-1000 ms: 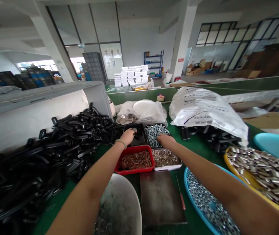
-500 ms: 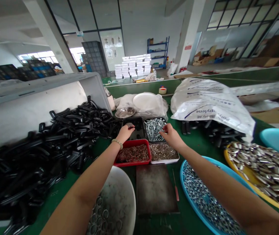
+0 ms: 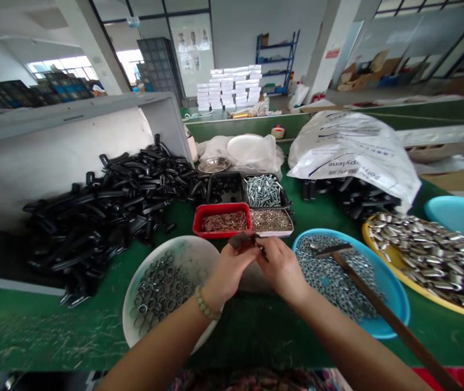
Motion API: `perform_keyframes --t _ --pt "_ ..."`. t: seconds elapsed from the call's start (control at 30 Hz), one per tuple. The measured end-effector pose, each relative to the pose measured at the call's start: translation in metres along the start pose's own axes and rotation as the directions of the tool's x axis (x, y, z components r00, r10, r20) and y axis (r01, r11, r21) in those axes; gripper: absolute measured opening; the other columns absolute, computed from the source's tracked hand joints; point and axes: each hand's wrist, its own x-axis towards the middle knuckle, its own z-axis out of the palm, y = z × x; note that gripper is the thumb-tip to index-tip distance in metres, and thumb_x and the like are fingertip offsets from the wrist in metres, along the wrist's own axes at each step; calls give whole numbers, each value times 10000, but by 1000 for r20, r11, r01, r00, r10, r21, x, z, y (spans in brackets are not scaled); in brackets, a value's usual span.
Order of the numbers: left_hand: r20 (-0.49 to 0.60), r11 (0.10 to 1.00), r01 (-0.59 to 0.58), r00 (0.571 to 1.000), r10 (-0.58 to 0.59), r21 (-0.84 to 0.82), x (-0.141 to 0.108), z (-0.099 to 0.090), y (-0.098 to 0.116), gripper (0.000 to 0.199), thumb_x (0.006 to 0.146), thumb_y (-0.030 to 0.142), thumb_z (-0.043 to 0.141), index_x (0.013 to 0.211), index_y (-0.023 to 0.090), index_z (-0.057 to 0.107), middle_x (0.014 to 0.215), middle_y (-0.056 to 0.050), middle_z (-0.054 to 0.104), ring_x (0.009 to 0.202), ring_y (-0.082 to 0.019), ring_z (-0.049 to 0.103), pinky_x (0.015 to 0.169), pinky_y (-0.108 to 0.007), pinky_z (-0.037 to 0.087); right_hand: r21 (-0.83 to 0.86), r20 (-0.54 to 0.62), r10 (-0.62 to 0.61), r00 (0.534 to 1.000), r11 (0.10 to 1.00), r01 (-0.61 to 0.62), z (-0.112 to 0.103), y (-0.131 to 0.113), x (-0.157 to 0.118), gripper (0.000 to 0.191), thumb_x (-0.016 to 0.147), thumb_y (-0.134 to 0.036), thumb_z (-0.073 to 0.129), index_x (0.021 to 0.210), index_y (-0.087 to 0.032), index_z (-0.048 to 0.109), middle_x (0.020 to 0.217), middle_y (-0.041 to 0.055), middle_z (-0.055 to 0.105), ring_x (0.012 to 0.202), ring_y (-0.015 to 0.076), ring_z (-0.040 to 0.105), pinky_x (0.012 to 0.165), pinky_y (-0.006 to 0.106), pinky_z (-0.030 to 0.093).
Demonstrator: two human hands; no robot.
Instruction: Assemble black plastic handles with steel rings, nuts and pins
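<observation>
Pinches a small dark piece (image 3: 257, 238) in a narrow grip between the fingertips of the left hand (image 3: 232, 269) and right hand (image 3: 283, 266). Below and nearer than the grip, shows green table (image 3: 252, 326) surface running back to the near edge. Left of the grip, meets the rim of a white basin (image 3: 197, 258) with metal rings (image 3: 162, 282); right, a blue basin (image 3: 396, 293), crossed by a long wooden handle (image 3: 378, 302). Just beyond the grip, comes up against a red tray (image 3: 219, 234) and a white tray (image 3: 284, 233). Shows little of the piece past the fingers: dark, small; cannot tell its full shape.
</observation>
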Motion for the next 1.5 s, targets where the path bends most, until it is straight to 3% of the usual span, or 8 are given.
perform_keyframes --t 0.2,0.37,0.6,0.73,0.83,0.97,1.2,1.5 --pt "12 996 85 996 -84 -22 -42 -13 -5 218 729 184 700 942 163 657 863 -35 691 778 -131 648 766 -253 512 541 111 150 982 820 -186 -4 0 -36 459 800 -311 614 1221 -253 443 949 49 557 833 181 547 762 332 468" --pt "91 924 347 937 -336 -160 -80 -18 -12 211 749 184 690 950 136 649 869 -76 698 774 -133 665 768 -244 519 706 463 308 831 438 -556 5 3 -57 322 826 -516 539 746 -212 470 573 -47 464 496 99 436 484 226 371" --pt "-83 956 293 954 -289 28 -90 -28 -39 199 730 190 672 923 151 645 869 -58 694 797 -154 656 768 -265 511 356 283 354 891 824 -440 18 -7 -90 292 855 -490 491 948 -219 547 652 -1 574 606 174 560 566 278 423" --pt "-9 920 112 993 -117 376 -93 -42 -35 222 751 193 634 973 187 617 891 -51 688 837 -178 646 785 -279 497 369 395 226 891 849 -379 15 -16 -106 246 860 -384 531 1074 -263 536 838 25 654 744 194 625 676 305 461" --pt "56 790 75 989 -138 609 -94 -61 -16 263 811 257 567 1070 221 584 916 -59 687 827 -201 649 772 -307 498 518 459 273 846 692 -504 12 -15 -105 180 874 -394 511 961 -243 554 836 22 652 710 168 624 662 296 478" --pt "133 244 -126 991 -15 961 -79 -102 12 199 829 220 512 959 193 659 1046 -84 657 1003 -234 570 957 -350 399 733 471 336 816 365 -574 10 -8 -99 224 828 -411 587 943 -231 519 880 29 666 736 166 643 710 320 488" --pt "214 -212 -243 965 -149 947 -50 -125 15 188 835 190 499 902 137 667 1042 -128 640 1004 -252 542 967 -365 383 793 456 319 831 279 -542 8 -7 -97 209 796 -337 646 935 -218 544 833 0 642 740 137 616 744 304 459" --pt "139 -109 -143 989 -40 984 -35 -124 12 110 805 224 555 778 146 628 1028 -143 627 963 -248 590 963 -364 398 793 603 247 759 -78 -605 6 -4 -101 271 772 -314 676 965 -223 508 908 19 654 758 126 632 705 275 468"
